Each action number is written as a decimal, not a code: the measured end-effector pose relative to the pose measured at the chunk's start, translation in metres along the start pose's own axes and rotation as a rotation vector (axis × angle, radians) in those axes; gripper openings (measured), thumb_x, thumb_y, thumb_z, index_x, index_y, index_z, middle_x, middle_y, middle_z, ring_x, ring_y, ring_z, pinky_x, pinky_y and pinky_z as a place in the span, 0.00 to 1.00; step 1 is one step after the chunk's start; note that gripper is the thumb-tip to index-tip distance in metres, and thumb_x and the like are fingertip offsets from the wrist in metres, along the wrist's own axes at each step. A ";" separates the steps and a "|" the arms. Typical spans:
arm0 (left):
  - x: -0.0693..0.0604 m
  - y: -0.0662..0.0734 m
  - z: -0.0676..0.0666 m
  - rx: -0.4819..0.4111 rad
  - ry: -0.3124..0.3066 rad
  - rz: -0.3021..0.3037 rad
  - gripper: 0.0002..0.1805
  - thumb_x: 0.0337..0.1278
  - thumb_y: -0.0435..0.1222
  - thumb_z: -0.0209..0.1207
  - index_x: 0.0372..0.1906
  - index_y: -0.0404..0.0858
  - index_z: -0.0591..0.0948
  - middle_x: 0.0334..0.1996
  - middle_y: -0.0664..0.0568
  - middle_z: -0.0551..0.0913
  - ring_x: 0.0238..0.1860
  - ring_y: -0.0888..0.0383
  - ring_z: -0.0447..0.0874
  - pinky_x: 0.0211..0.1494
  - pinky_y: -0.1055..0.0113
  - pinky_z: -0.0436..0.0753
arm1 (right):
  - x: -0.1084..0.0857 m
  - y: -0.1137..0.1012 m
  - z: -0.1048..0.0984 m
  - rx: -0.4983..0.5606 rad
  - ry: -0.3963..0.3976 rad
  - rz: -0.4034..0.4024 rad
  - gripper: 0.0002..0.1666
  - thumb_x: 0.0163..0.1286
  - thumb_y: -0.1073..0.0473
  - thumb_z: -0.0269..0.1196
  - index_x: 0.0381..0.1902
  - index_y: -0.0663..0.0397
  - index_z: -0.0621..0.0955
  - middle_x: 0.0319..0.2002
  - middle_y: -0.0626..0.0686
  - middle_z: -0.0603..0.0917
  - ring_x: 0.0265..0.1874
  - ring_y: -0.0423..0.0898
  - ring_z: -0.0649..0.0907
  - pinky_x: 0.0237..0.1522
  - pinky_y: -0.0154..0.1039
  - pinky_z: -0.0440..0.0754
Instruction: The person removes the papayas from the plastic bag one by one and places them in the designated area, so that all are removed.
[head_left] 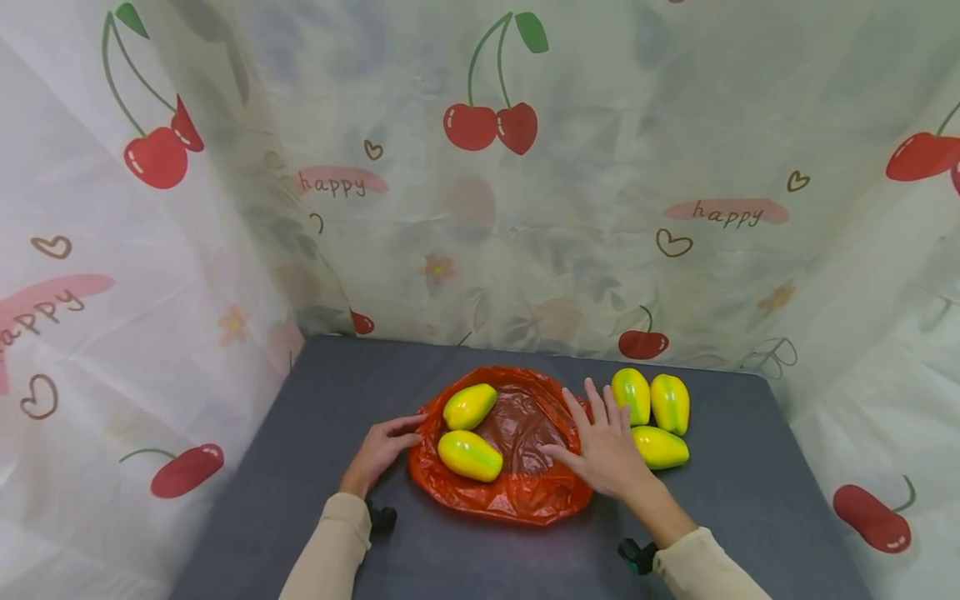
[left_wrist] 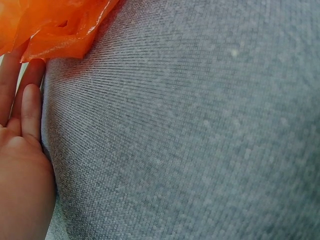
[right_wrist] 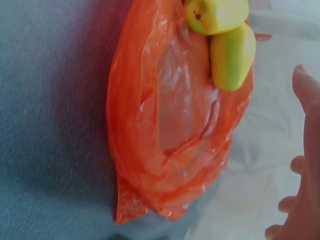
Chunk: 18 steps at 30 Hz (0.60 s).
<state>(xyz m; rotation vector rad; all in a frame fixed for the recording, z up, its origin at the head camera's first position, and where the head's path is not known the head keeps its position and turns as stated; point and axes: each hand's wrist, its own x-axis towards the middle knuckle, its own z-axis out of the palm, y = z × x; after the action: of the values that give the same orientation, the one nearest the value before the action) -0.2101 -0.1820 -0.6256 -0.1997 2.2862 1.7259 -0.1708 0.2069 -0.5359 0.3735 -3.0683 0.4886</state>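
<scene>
A red plastic bag (head_left: 525, 500) lies on the dark table with its mouth spread wide. Inside its left part are two yellow-green papayas (head_left: 470, 456), close together; the right wrist view shows them at the bag's far end, one papaya (right_wrist: 232, 57) partly against the other. My left hand (head_left: 378, 454) touches the bag's left rim, its fingers (left_wrist: 31, 110) fairly straight in the left wrist view. Over the bag's right rim, my right hand (head_left: 611, 454) is held with fingers spread, holding nothing. Beyond it are three more papayas (head_left: 670, 404), one partly covered by the hand.
The dark grey cloth-covered table (head_left: 300, 417) ends at a hanging curtain (head_left: 570, 208) printed with cherries and hearts, which surrounds the back and both sides. Each wrist wears a small black device (head_left: 382, 518).
</scene>
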 end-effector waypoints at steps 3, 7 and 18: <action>0.000 0.000 0.000 -0.007 -0.001 -0.002 0.20 0.63 0.42 0.66 0.60 0.56 0.85 0.70 0.51 0.78 0.76 0.45 0.68 0.80 0.41 0.62 | 0.002 -0.006 0.002 -0.006 -0.014 -0.016 0.60 0.62 0.19 0.57 0.83 0.39 0.54 0.83 0.60 0.45 0.81 0.69 0.46 0.75 0.78 0.46; 0.000 0.000 0.000 -0.007 0.002 0.000 0.20 0.63 0.42 0.66 0.60 0.56 0.85 0.70 0.50 0.78 0.76 0.45 0.68 0.80 0.40 0.63 | 0.006 -0.014 0.005 0.010 -0.038 -0.043 0.60 0.62 0.19 0.57 0.83 0.39 0.54 0.84 0.59 0.45 0.81 0.69 0.47 0.75 0.77 0.46; 0.000 0.000 0.000 -0.009 0.004 -0.003 0.20 0.63 0.44 0.66 0.60 0.56 0.85 0.70 0.50 0.78 0.76 0.44 0.67 0.80 0.39 0.62 | 0.013 -0.040 0.009 0.090 -0.070 -0.152 0.59 0.62 0.23 0.61 0.82 0.39 0.56 0.82 0.61 0.52 0.81 0.68 0.52 0.75 0.75 0.52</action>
<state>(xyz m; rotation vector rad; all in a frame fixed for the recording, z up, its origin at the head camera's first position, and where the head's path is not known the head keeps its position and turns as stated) -0.2097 -0.1824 -0.6255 -0.2090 2.2805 1.7356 -0.1740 0.1641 -0.5312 0.6342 -3.0587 0.6211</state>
